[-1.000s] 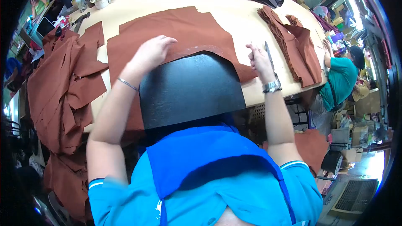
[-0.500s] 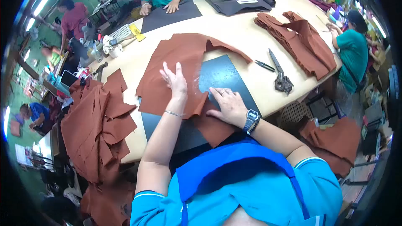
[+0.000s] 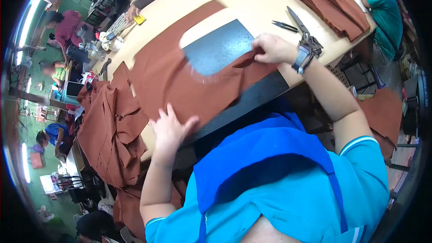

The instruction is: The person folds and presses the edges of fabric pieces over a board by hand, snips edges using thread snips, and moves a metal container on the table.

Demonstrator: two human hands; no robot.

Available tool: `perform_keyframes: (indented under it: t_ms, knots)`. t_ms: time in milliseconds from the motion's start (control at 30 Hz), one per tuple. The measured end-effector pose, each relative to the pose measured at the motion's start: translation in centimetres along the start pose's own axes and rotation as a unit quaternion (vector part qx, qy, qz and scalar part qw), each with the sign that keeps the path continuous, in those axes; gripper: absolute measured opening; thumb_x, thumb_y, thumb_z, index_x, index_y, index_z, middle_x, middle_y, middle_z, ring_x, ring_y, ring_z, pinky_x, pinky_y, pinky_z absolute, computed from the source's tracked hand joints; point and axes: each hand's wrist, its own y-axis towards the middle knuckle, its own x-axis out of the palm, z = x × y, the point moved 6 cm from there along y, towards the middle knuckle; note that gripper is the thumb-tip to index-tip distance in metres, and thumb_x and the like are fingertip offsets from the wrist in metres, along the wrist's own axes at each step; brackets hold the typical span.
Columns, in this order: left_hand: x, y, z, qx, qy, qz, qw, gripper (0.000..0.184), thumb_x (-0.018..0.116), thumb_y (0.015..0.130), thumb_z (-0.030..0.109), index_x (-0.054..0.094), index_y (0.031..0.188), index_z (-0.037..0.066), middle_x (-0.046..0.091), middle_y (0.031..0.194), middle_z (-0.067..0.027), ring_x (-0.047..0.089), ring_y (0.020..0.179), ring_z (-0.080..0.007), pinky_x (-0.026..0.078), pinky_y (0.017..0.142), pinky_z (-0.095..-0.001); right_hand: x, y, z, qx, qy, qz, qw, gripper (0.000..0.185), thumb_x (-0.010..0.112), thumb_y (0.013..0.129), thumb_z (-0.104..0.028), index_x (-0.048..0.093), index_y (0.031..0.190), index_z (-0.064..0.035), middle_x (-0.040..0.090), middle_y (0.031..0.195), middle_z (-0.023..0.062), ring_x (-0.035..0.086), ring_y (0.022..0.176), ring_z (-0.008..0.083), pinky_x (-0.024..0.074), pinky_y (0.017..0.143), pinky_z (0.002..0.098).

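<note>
A rust-brown cut piece of cloth [image 3: 168, 72] with a curved cutout lies over a dark, shiny board [image 3: 220, 47] on the table. My right hand [image 3: 274, 49] pinches the cloth at its right end, with the fingertips closed over the edge. At the near left edge of the same cloth is my left hand [image 3: 168, 128], its fingers spread and nothing gripped. Whether its fingertips touch the cloth I cannot tell. Large black-handled scissors [image 3: 308, 36] and small thread snips [image 3: 285, 26] lie just beyond my right hand.
A heap of rust-brown cloth [image 3: 105, 130] hangs over the table's left edge. Stacked brown pieces [image 3: 326, 4] lie at the far right. A white pot [image 3: 117, 43] stands back left, near a co-worker's hand [image 3: 132, 12] by a yellow scraper-like piece [image 3: 139, 19]. Another co-worker [image 3: 384, 13] is at right.
My right hand has moved right and grasped the cloth's edge. My left hand has come down toward its near edge. The cloth has turned and stretches farther right; the view has shifted.
</note>
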Motion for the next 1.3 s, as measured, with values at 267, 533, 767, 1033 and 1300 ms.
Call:
perform_keyframes:
  t_ms: [267, 533, 767, 1033, 1300]
  knots:
    - [-5.3, 4.7, 8.9, 0.379, -0.186, 0.220, 0.879, 0.078, 0.074, 0.080, 0.052, 0.051, 0.139, 0.007, 0.052, 0.137, -0.0187, 0.048, 0.128, -0.0358, 0.038, 0.106, -0.0459, -8.4, 3.5, -4.6, 0.038, -0.100, -0.141, 0.984, 0.027, 0.066, 0.072, -0.012, 0.069, 0.099, -0.0121, 0.068, 0.088, 0.0109, 0.066, 0.083, 0.0263, 0.0536, 0.072, 0.0361]
    - [-5.9, 10.2, 15.3, 0.439, -0.216, 0.240, 0.838, 0.060, 0.078, 0.069, 0.060, 0.064, 0.089, 0.005, 0.062, 0.091, -0.0116, 0.057, 0.095, -0.0321, 0.037, 0.094, -0.0446, -8.8, 3.7, -1.4, -0.032, -0.171, 0.125, 0.977, 0.027, 0.064, 0.077, -0.008, 0.066, 0.104, -0.0045, 0.067, 0.099, 0.0138, 0.065, 0.097, 0.0301, 0.0522, 0.085, 0.0407]
    - [-5.7, 9.9, 16.8, 0.401, -0.218, 0.220, 0.862, 0.066, 0.077, 0.065, 0.067, 0.066, 0.094, 0.008, 0.065, 0.093, -0.0089, 0.058, 0.099, -0.0291, 0.031, 0.102, -0.0502, 3.0, 3.5, -4.4, 0.007, 0.079, -0.089, 0.993, 0.022, 0.062, 0.083, -0.009, 0.068, 0.103, -0.0055, 0.067, 0.101, 0.0170, 0.063, 0.099, 0.0346, 0.0515, 0.087, 0.0426]
    - [-5.2, 13.2, 13.4, 0.452, -0.267, 0.157, 0.837, 0.014, 0.064, 0.090, 0.018, 0.072, 0.101, 0.015, 0.068, 0.100, -0.0033, 0.062, 0.101, -0.0247, 0.033, 0.107, -0.0519, 3.3, 1.9, -3.7, -0.013, 0.115, 0.027, 0.993, 0.010, 0.064, 0.086, -0.008, 0.067, 0.095, -0.0082, 0.063, 0.088, 0.0127, 0.063, 0.088, 0.0326, 0.0518, 0.078, 0.0421]
    - [-4.7, 13.4, 11.8, 0.520, -0.138, 0.281, 0.795, 0.019, 0.063, 0.088, 0.013, 0.074, 0.099, 0.024, 0.069, 0.099, 0.0047, 0.064, 0.100, -0.0170, 0.033, 0.112, -0.0547, 4.1, 0.0, -6.0, -0.069, -0.043, 0.060, 0.995, 0.011, 0.056, 0.083, -0.010, 0.066, 0.084, -0.0059, 0.062, 0.100, 0.0095, 0.062, 0.102, 0.0259, 0.0548, 0.084, 0.0361]
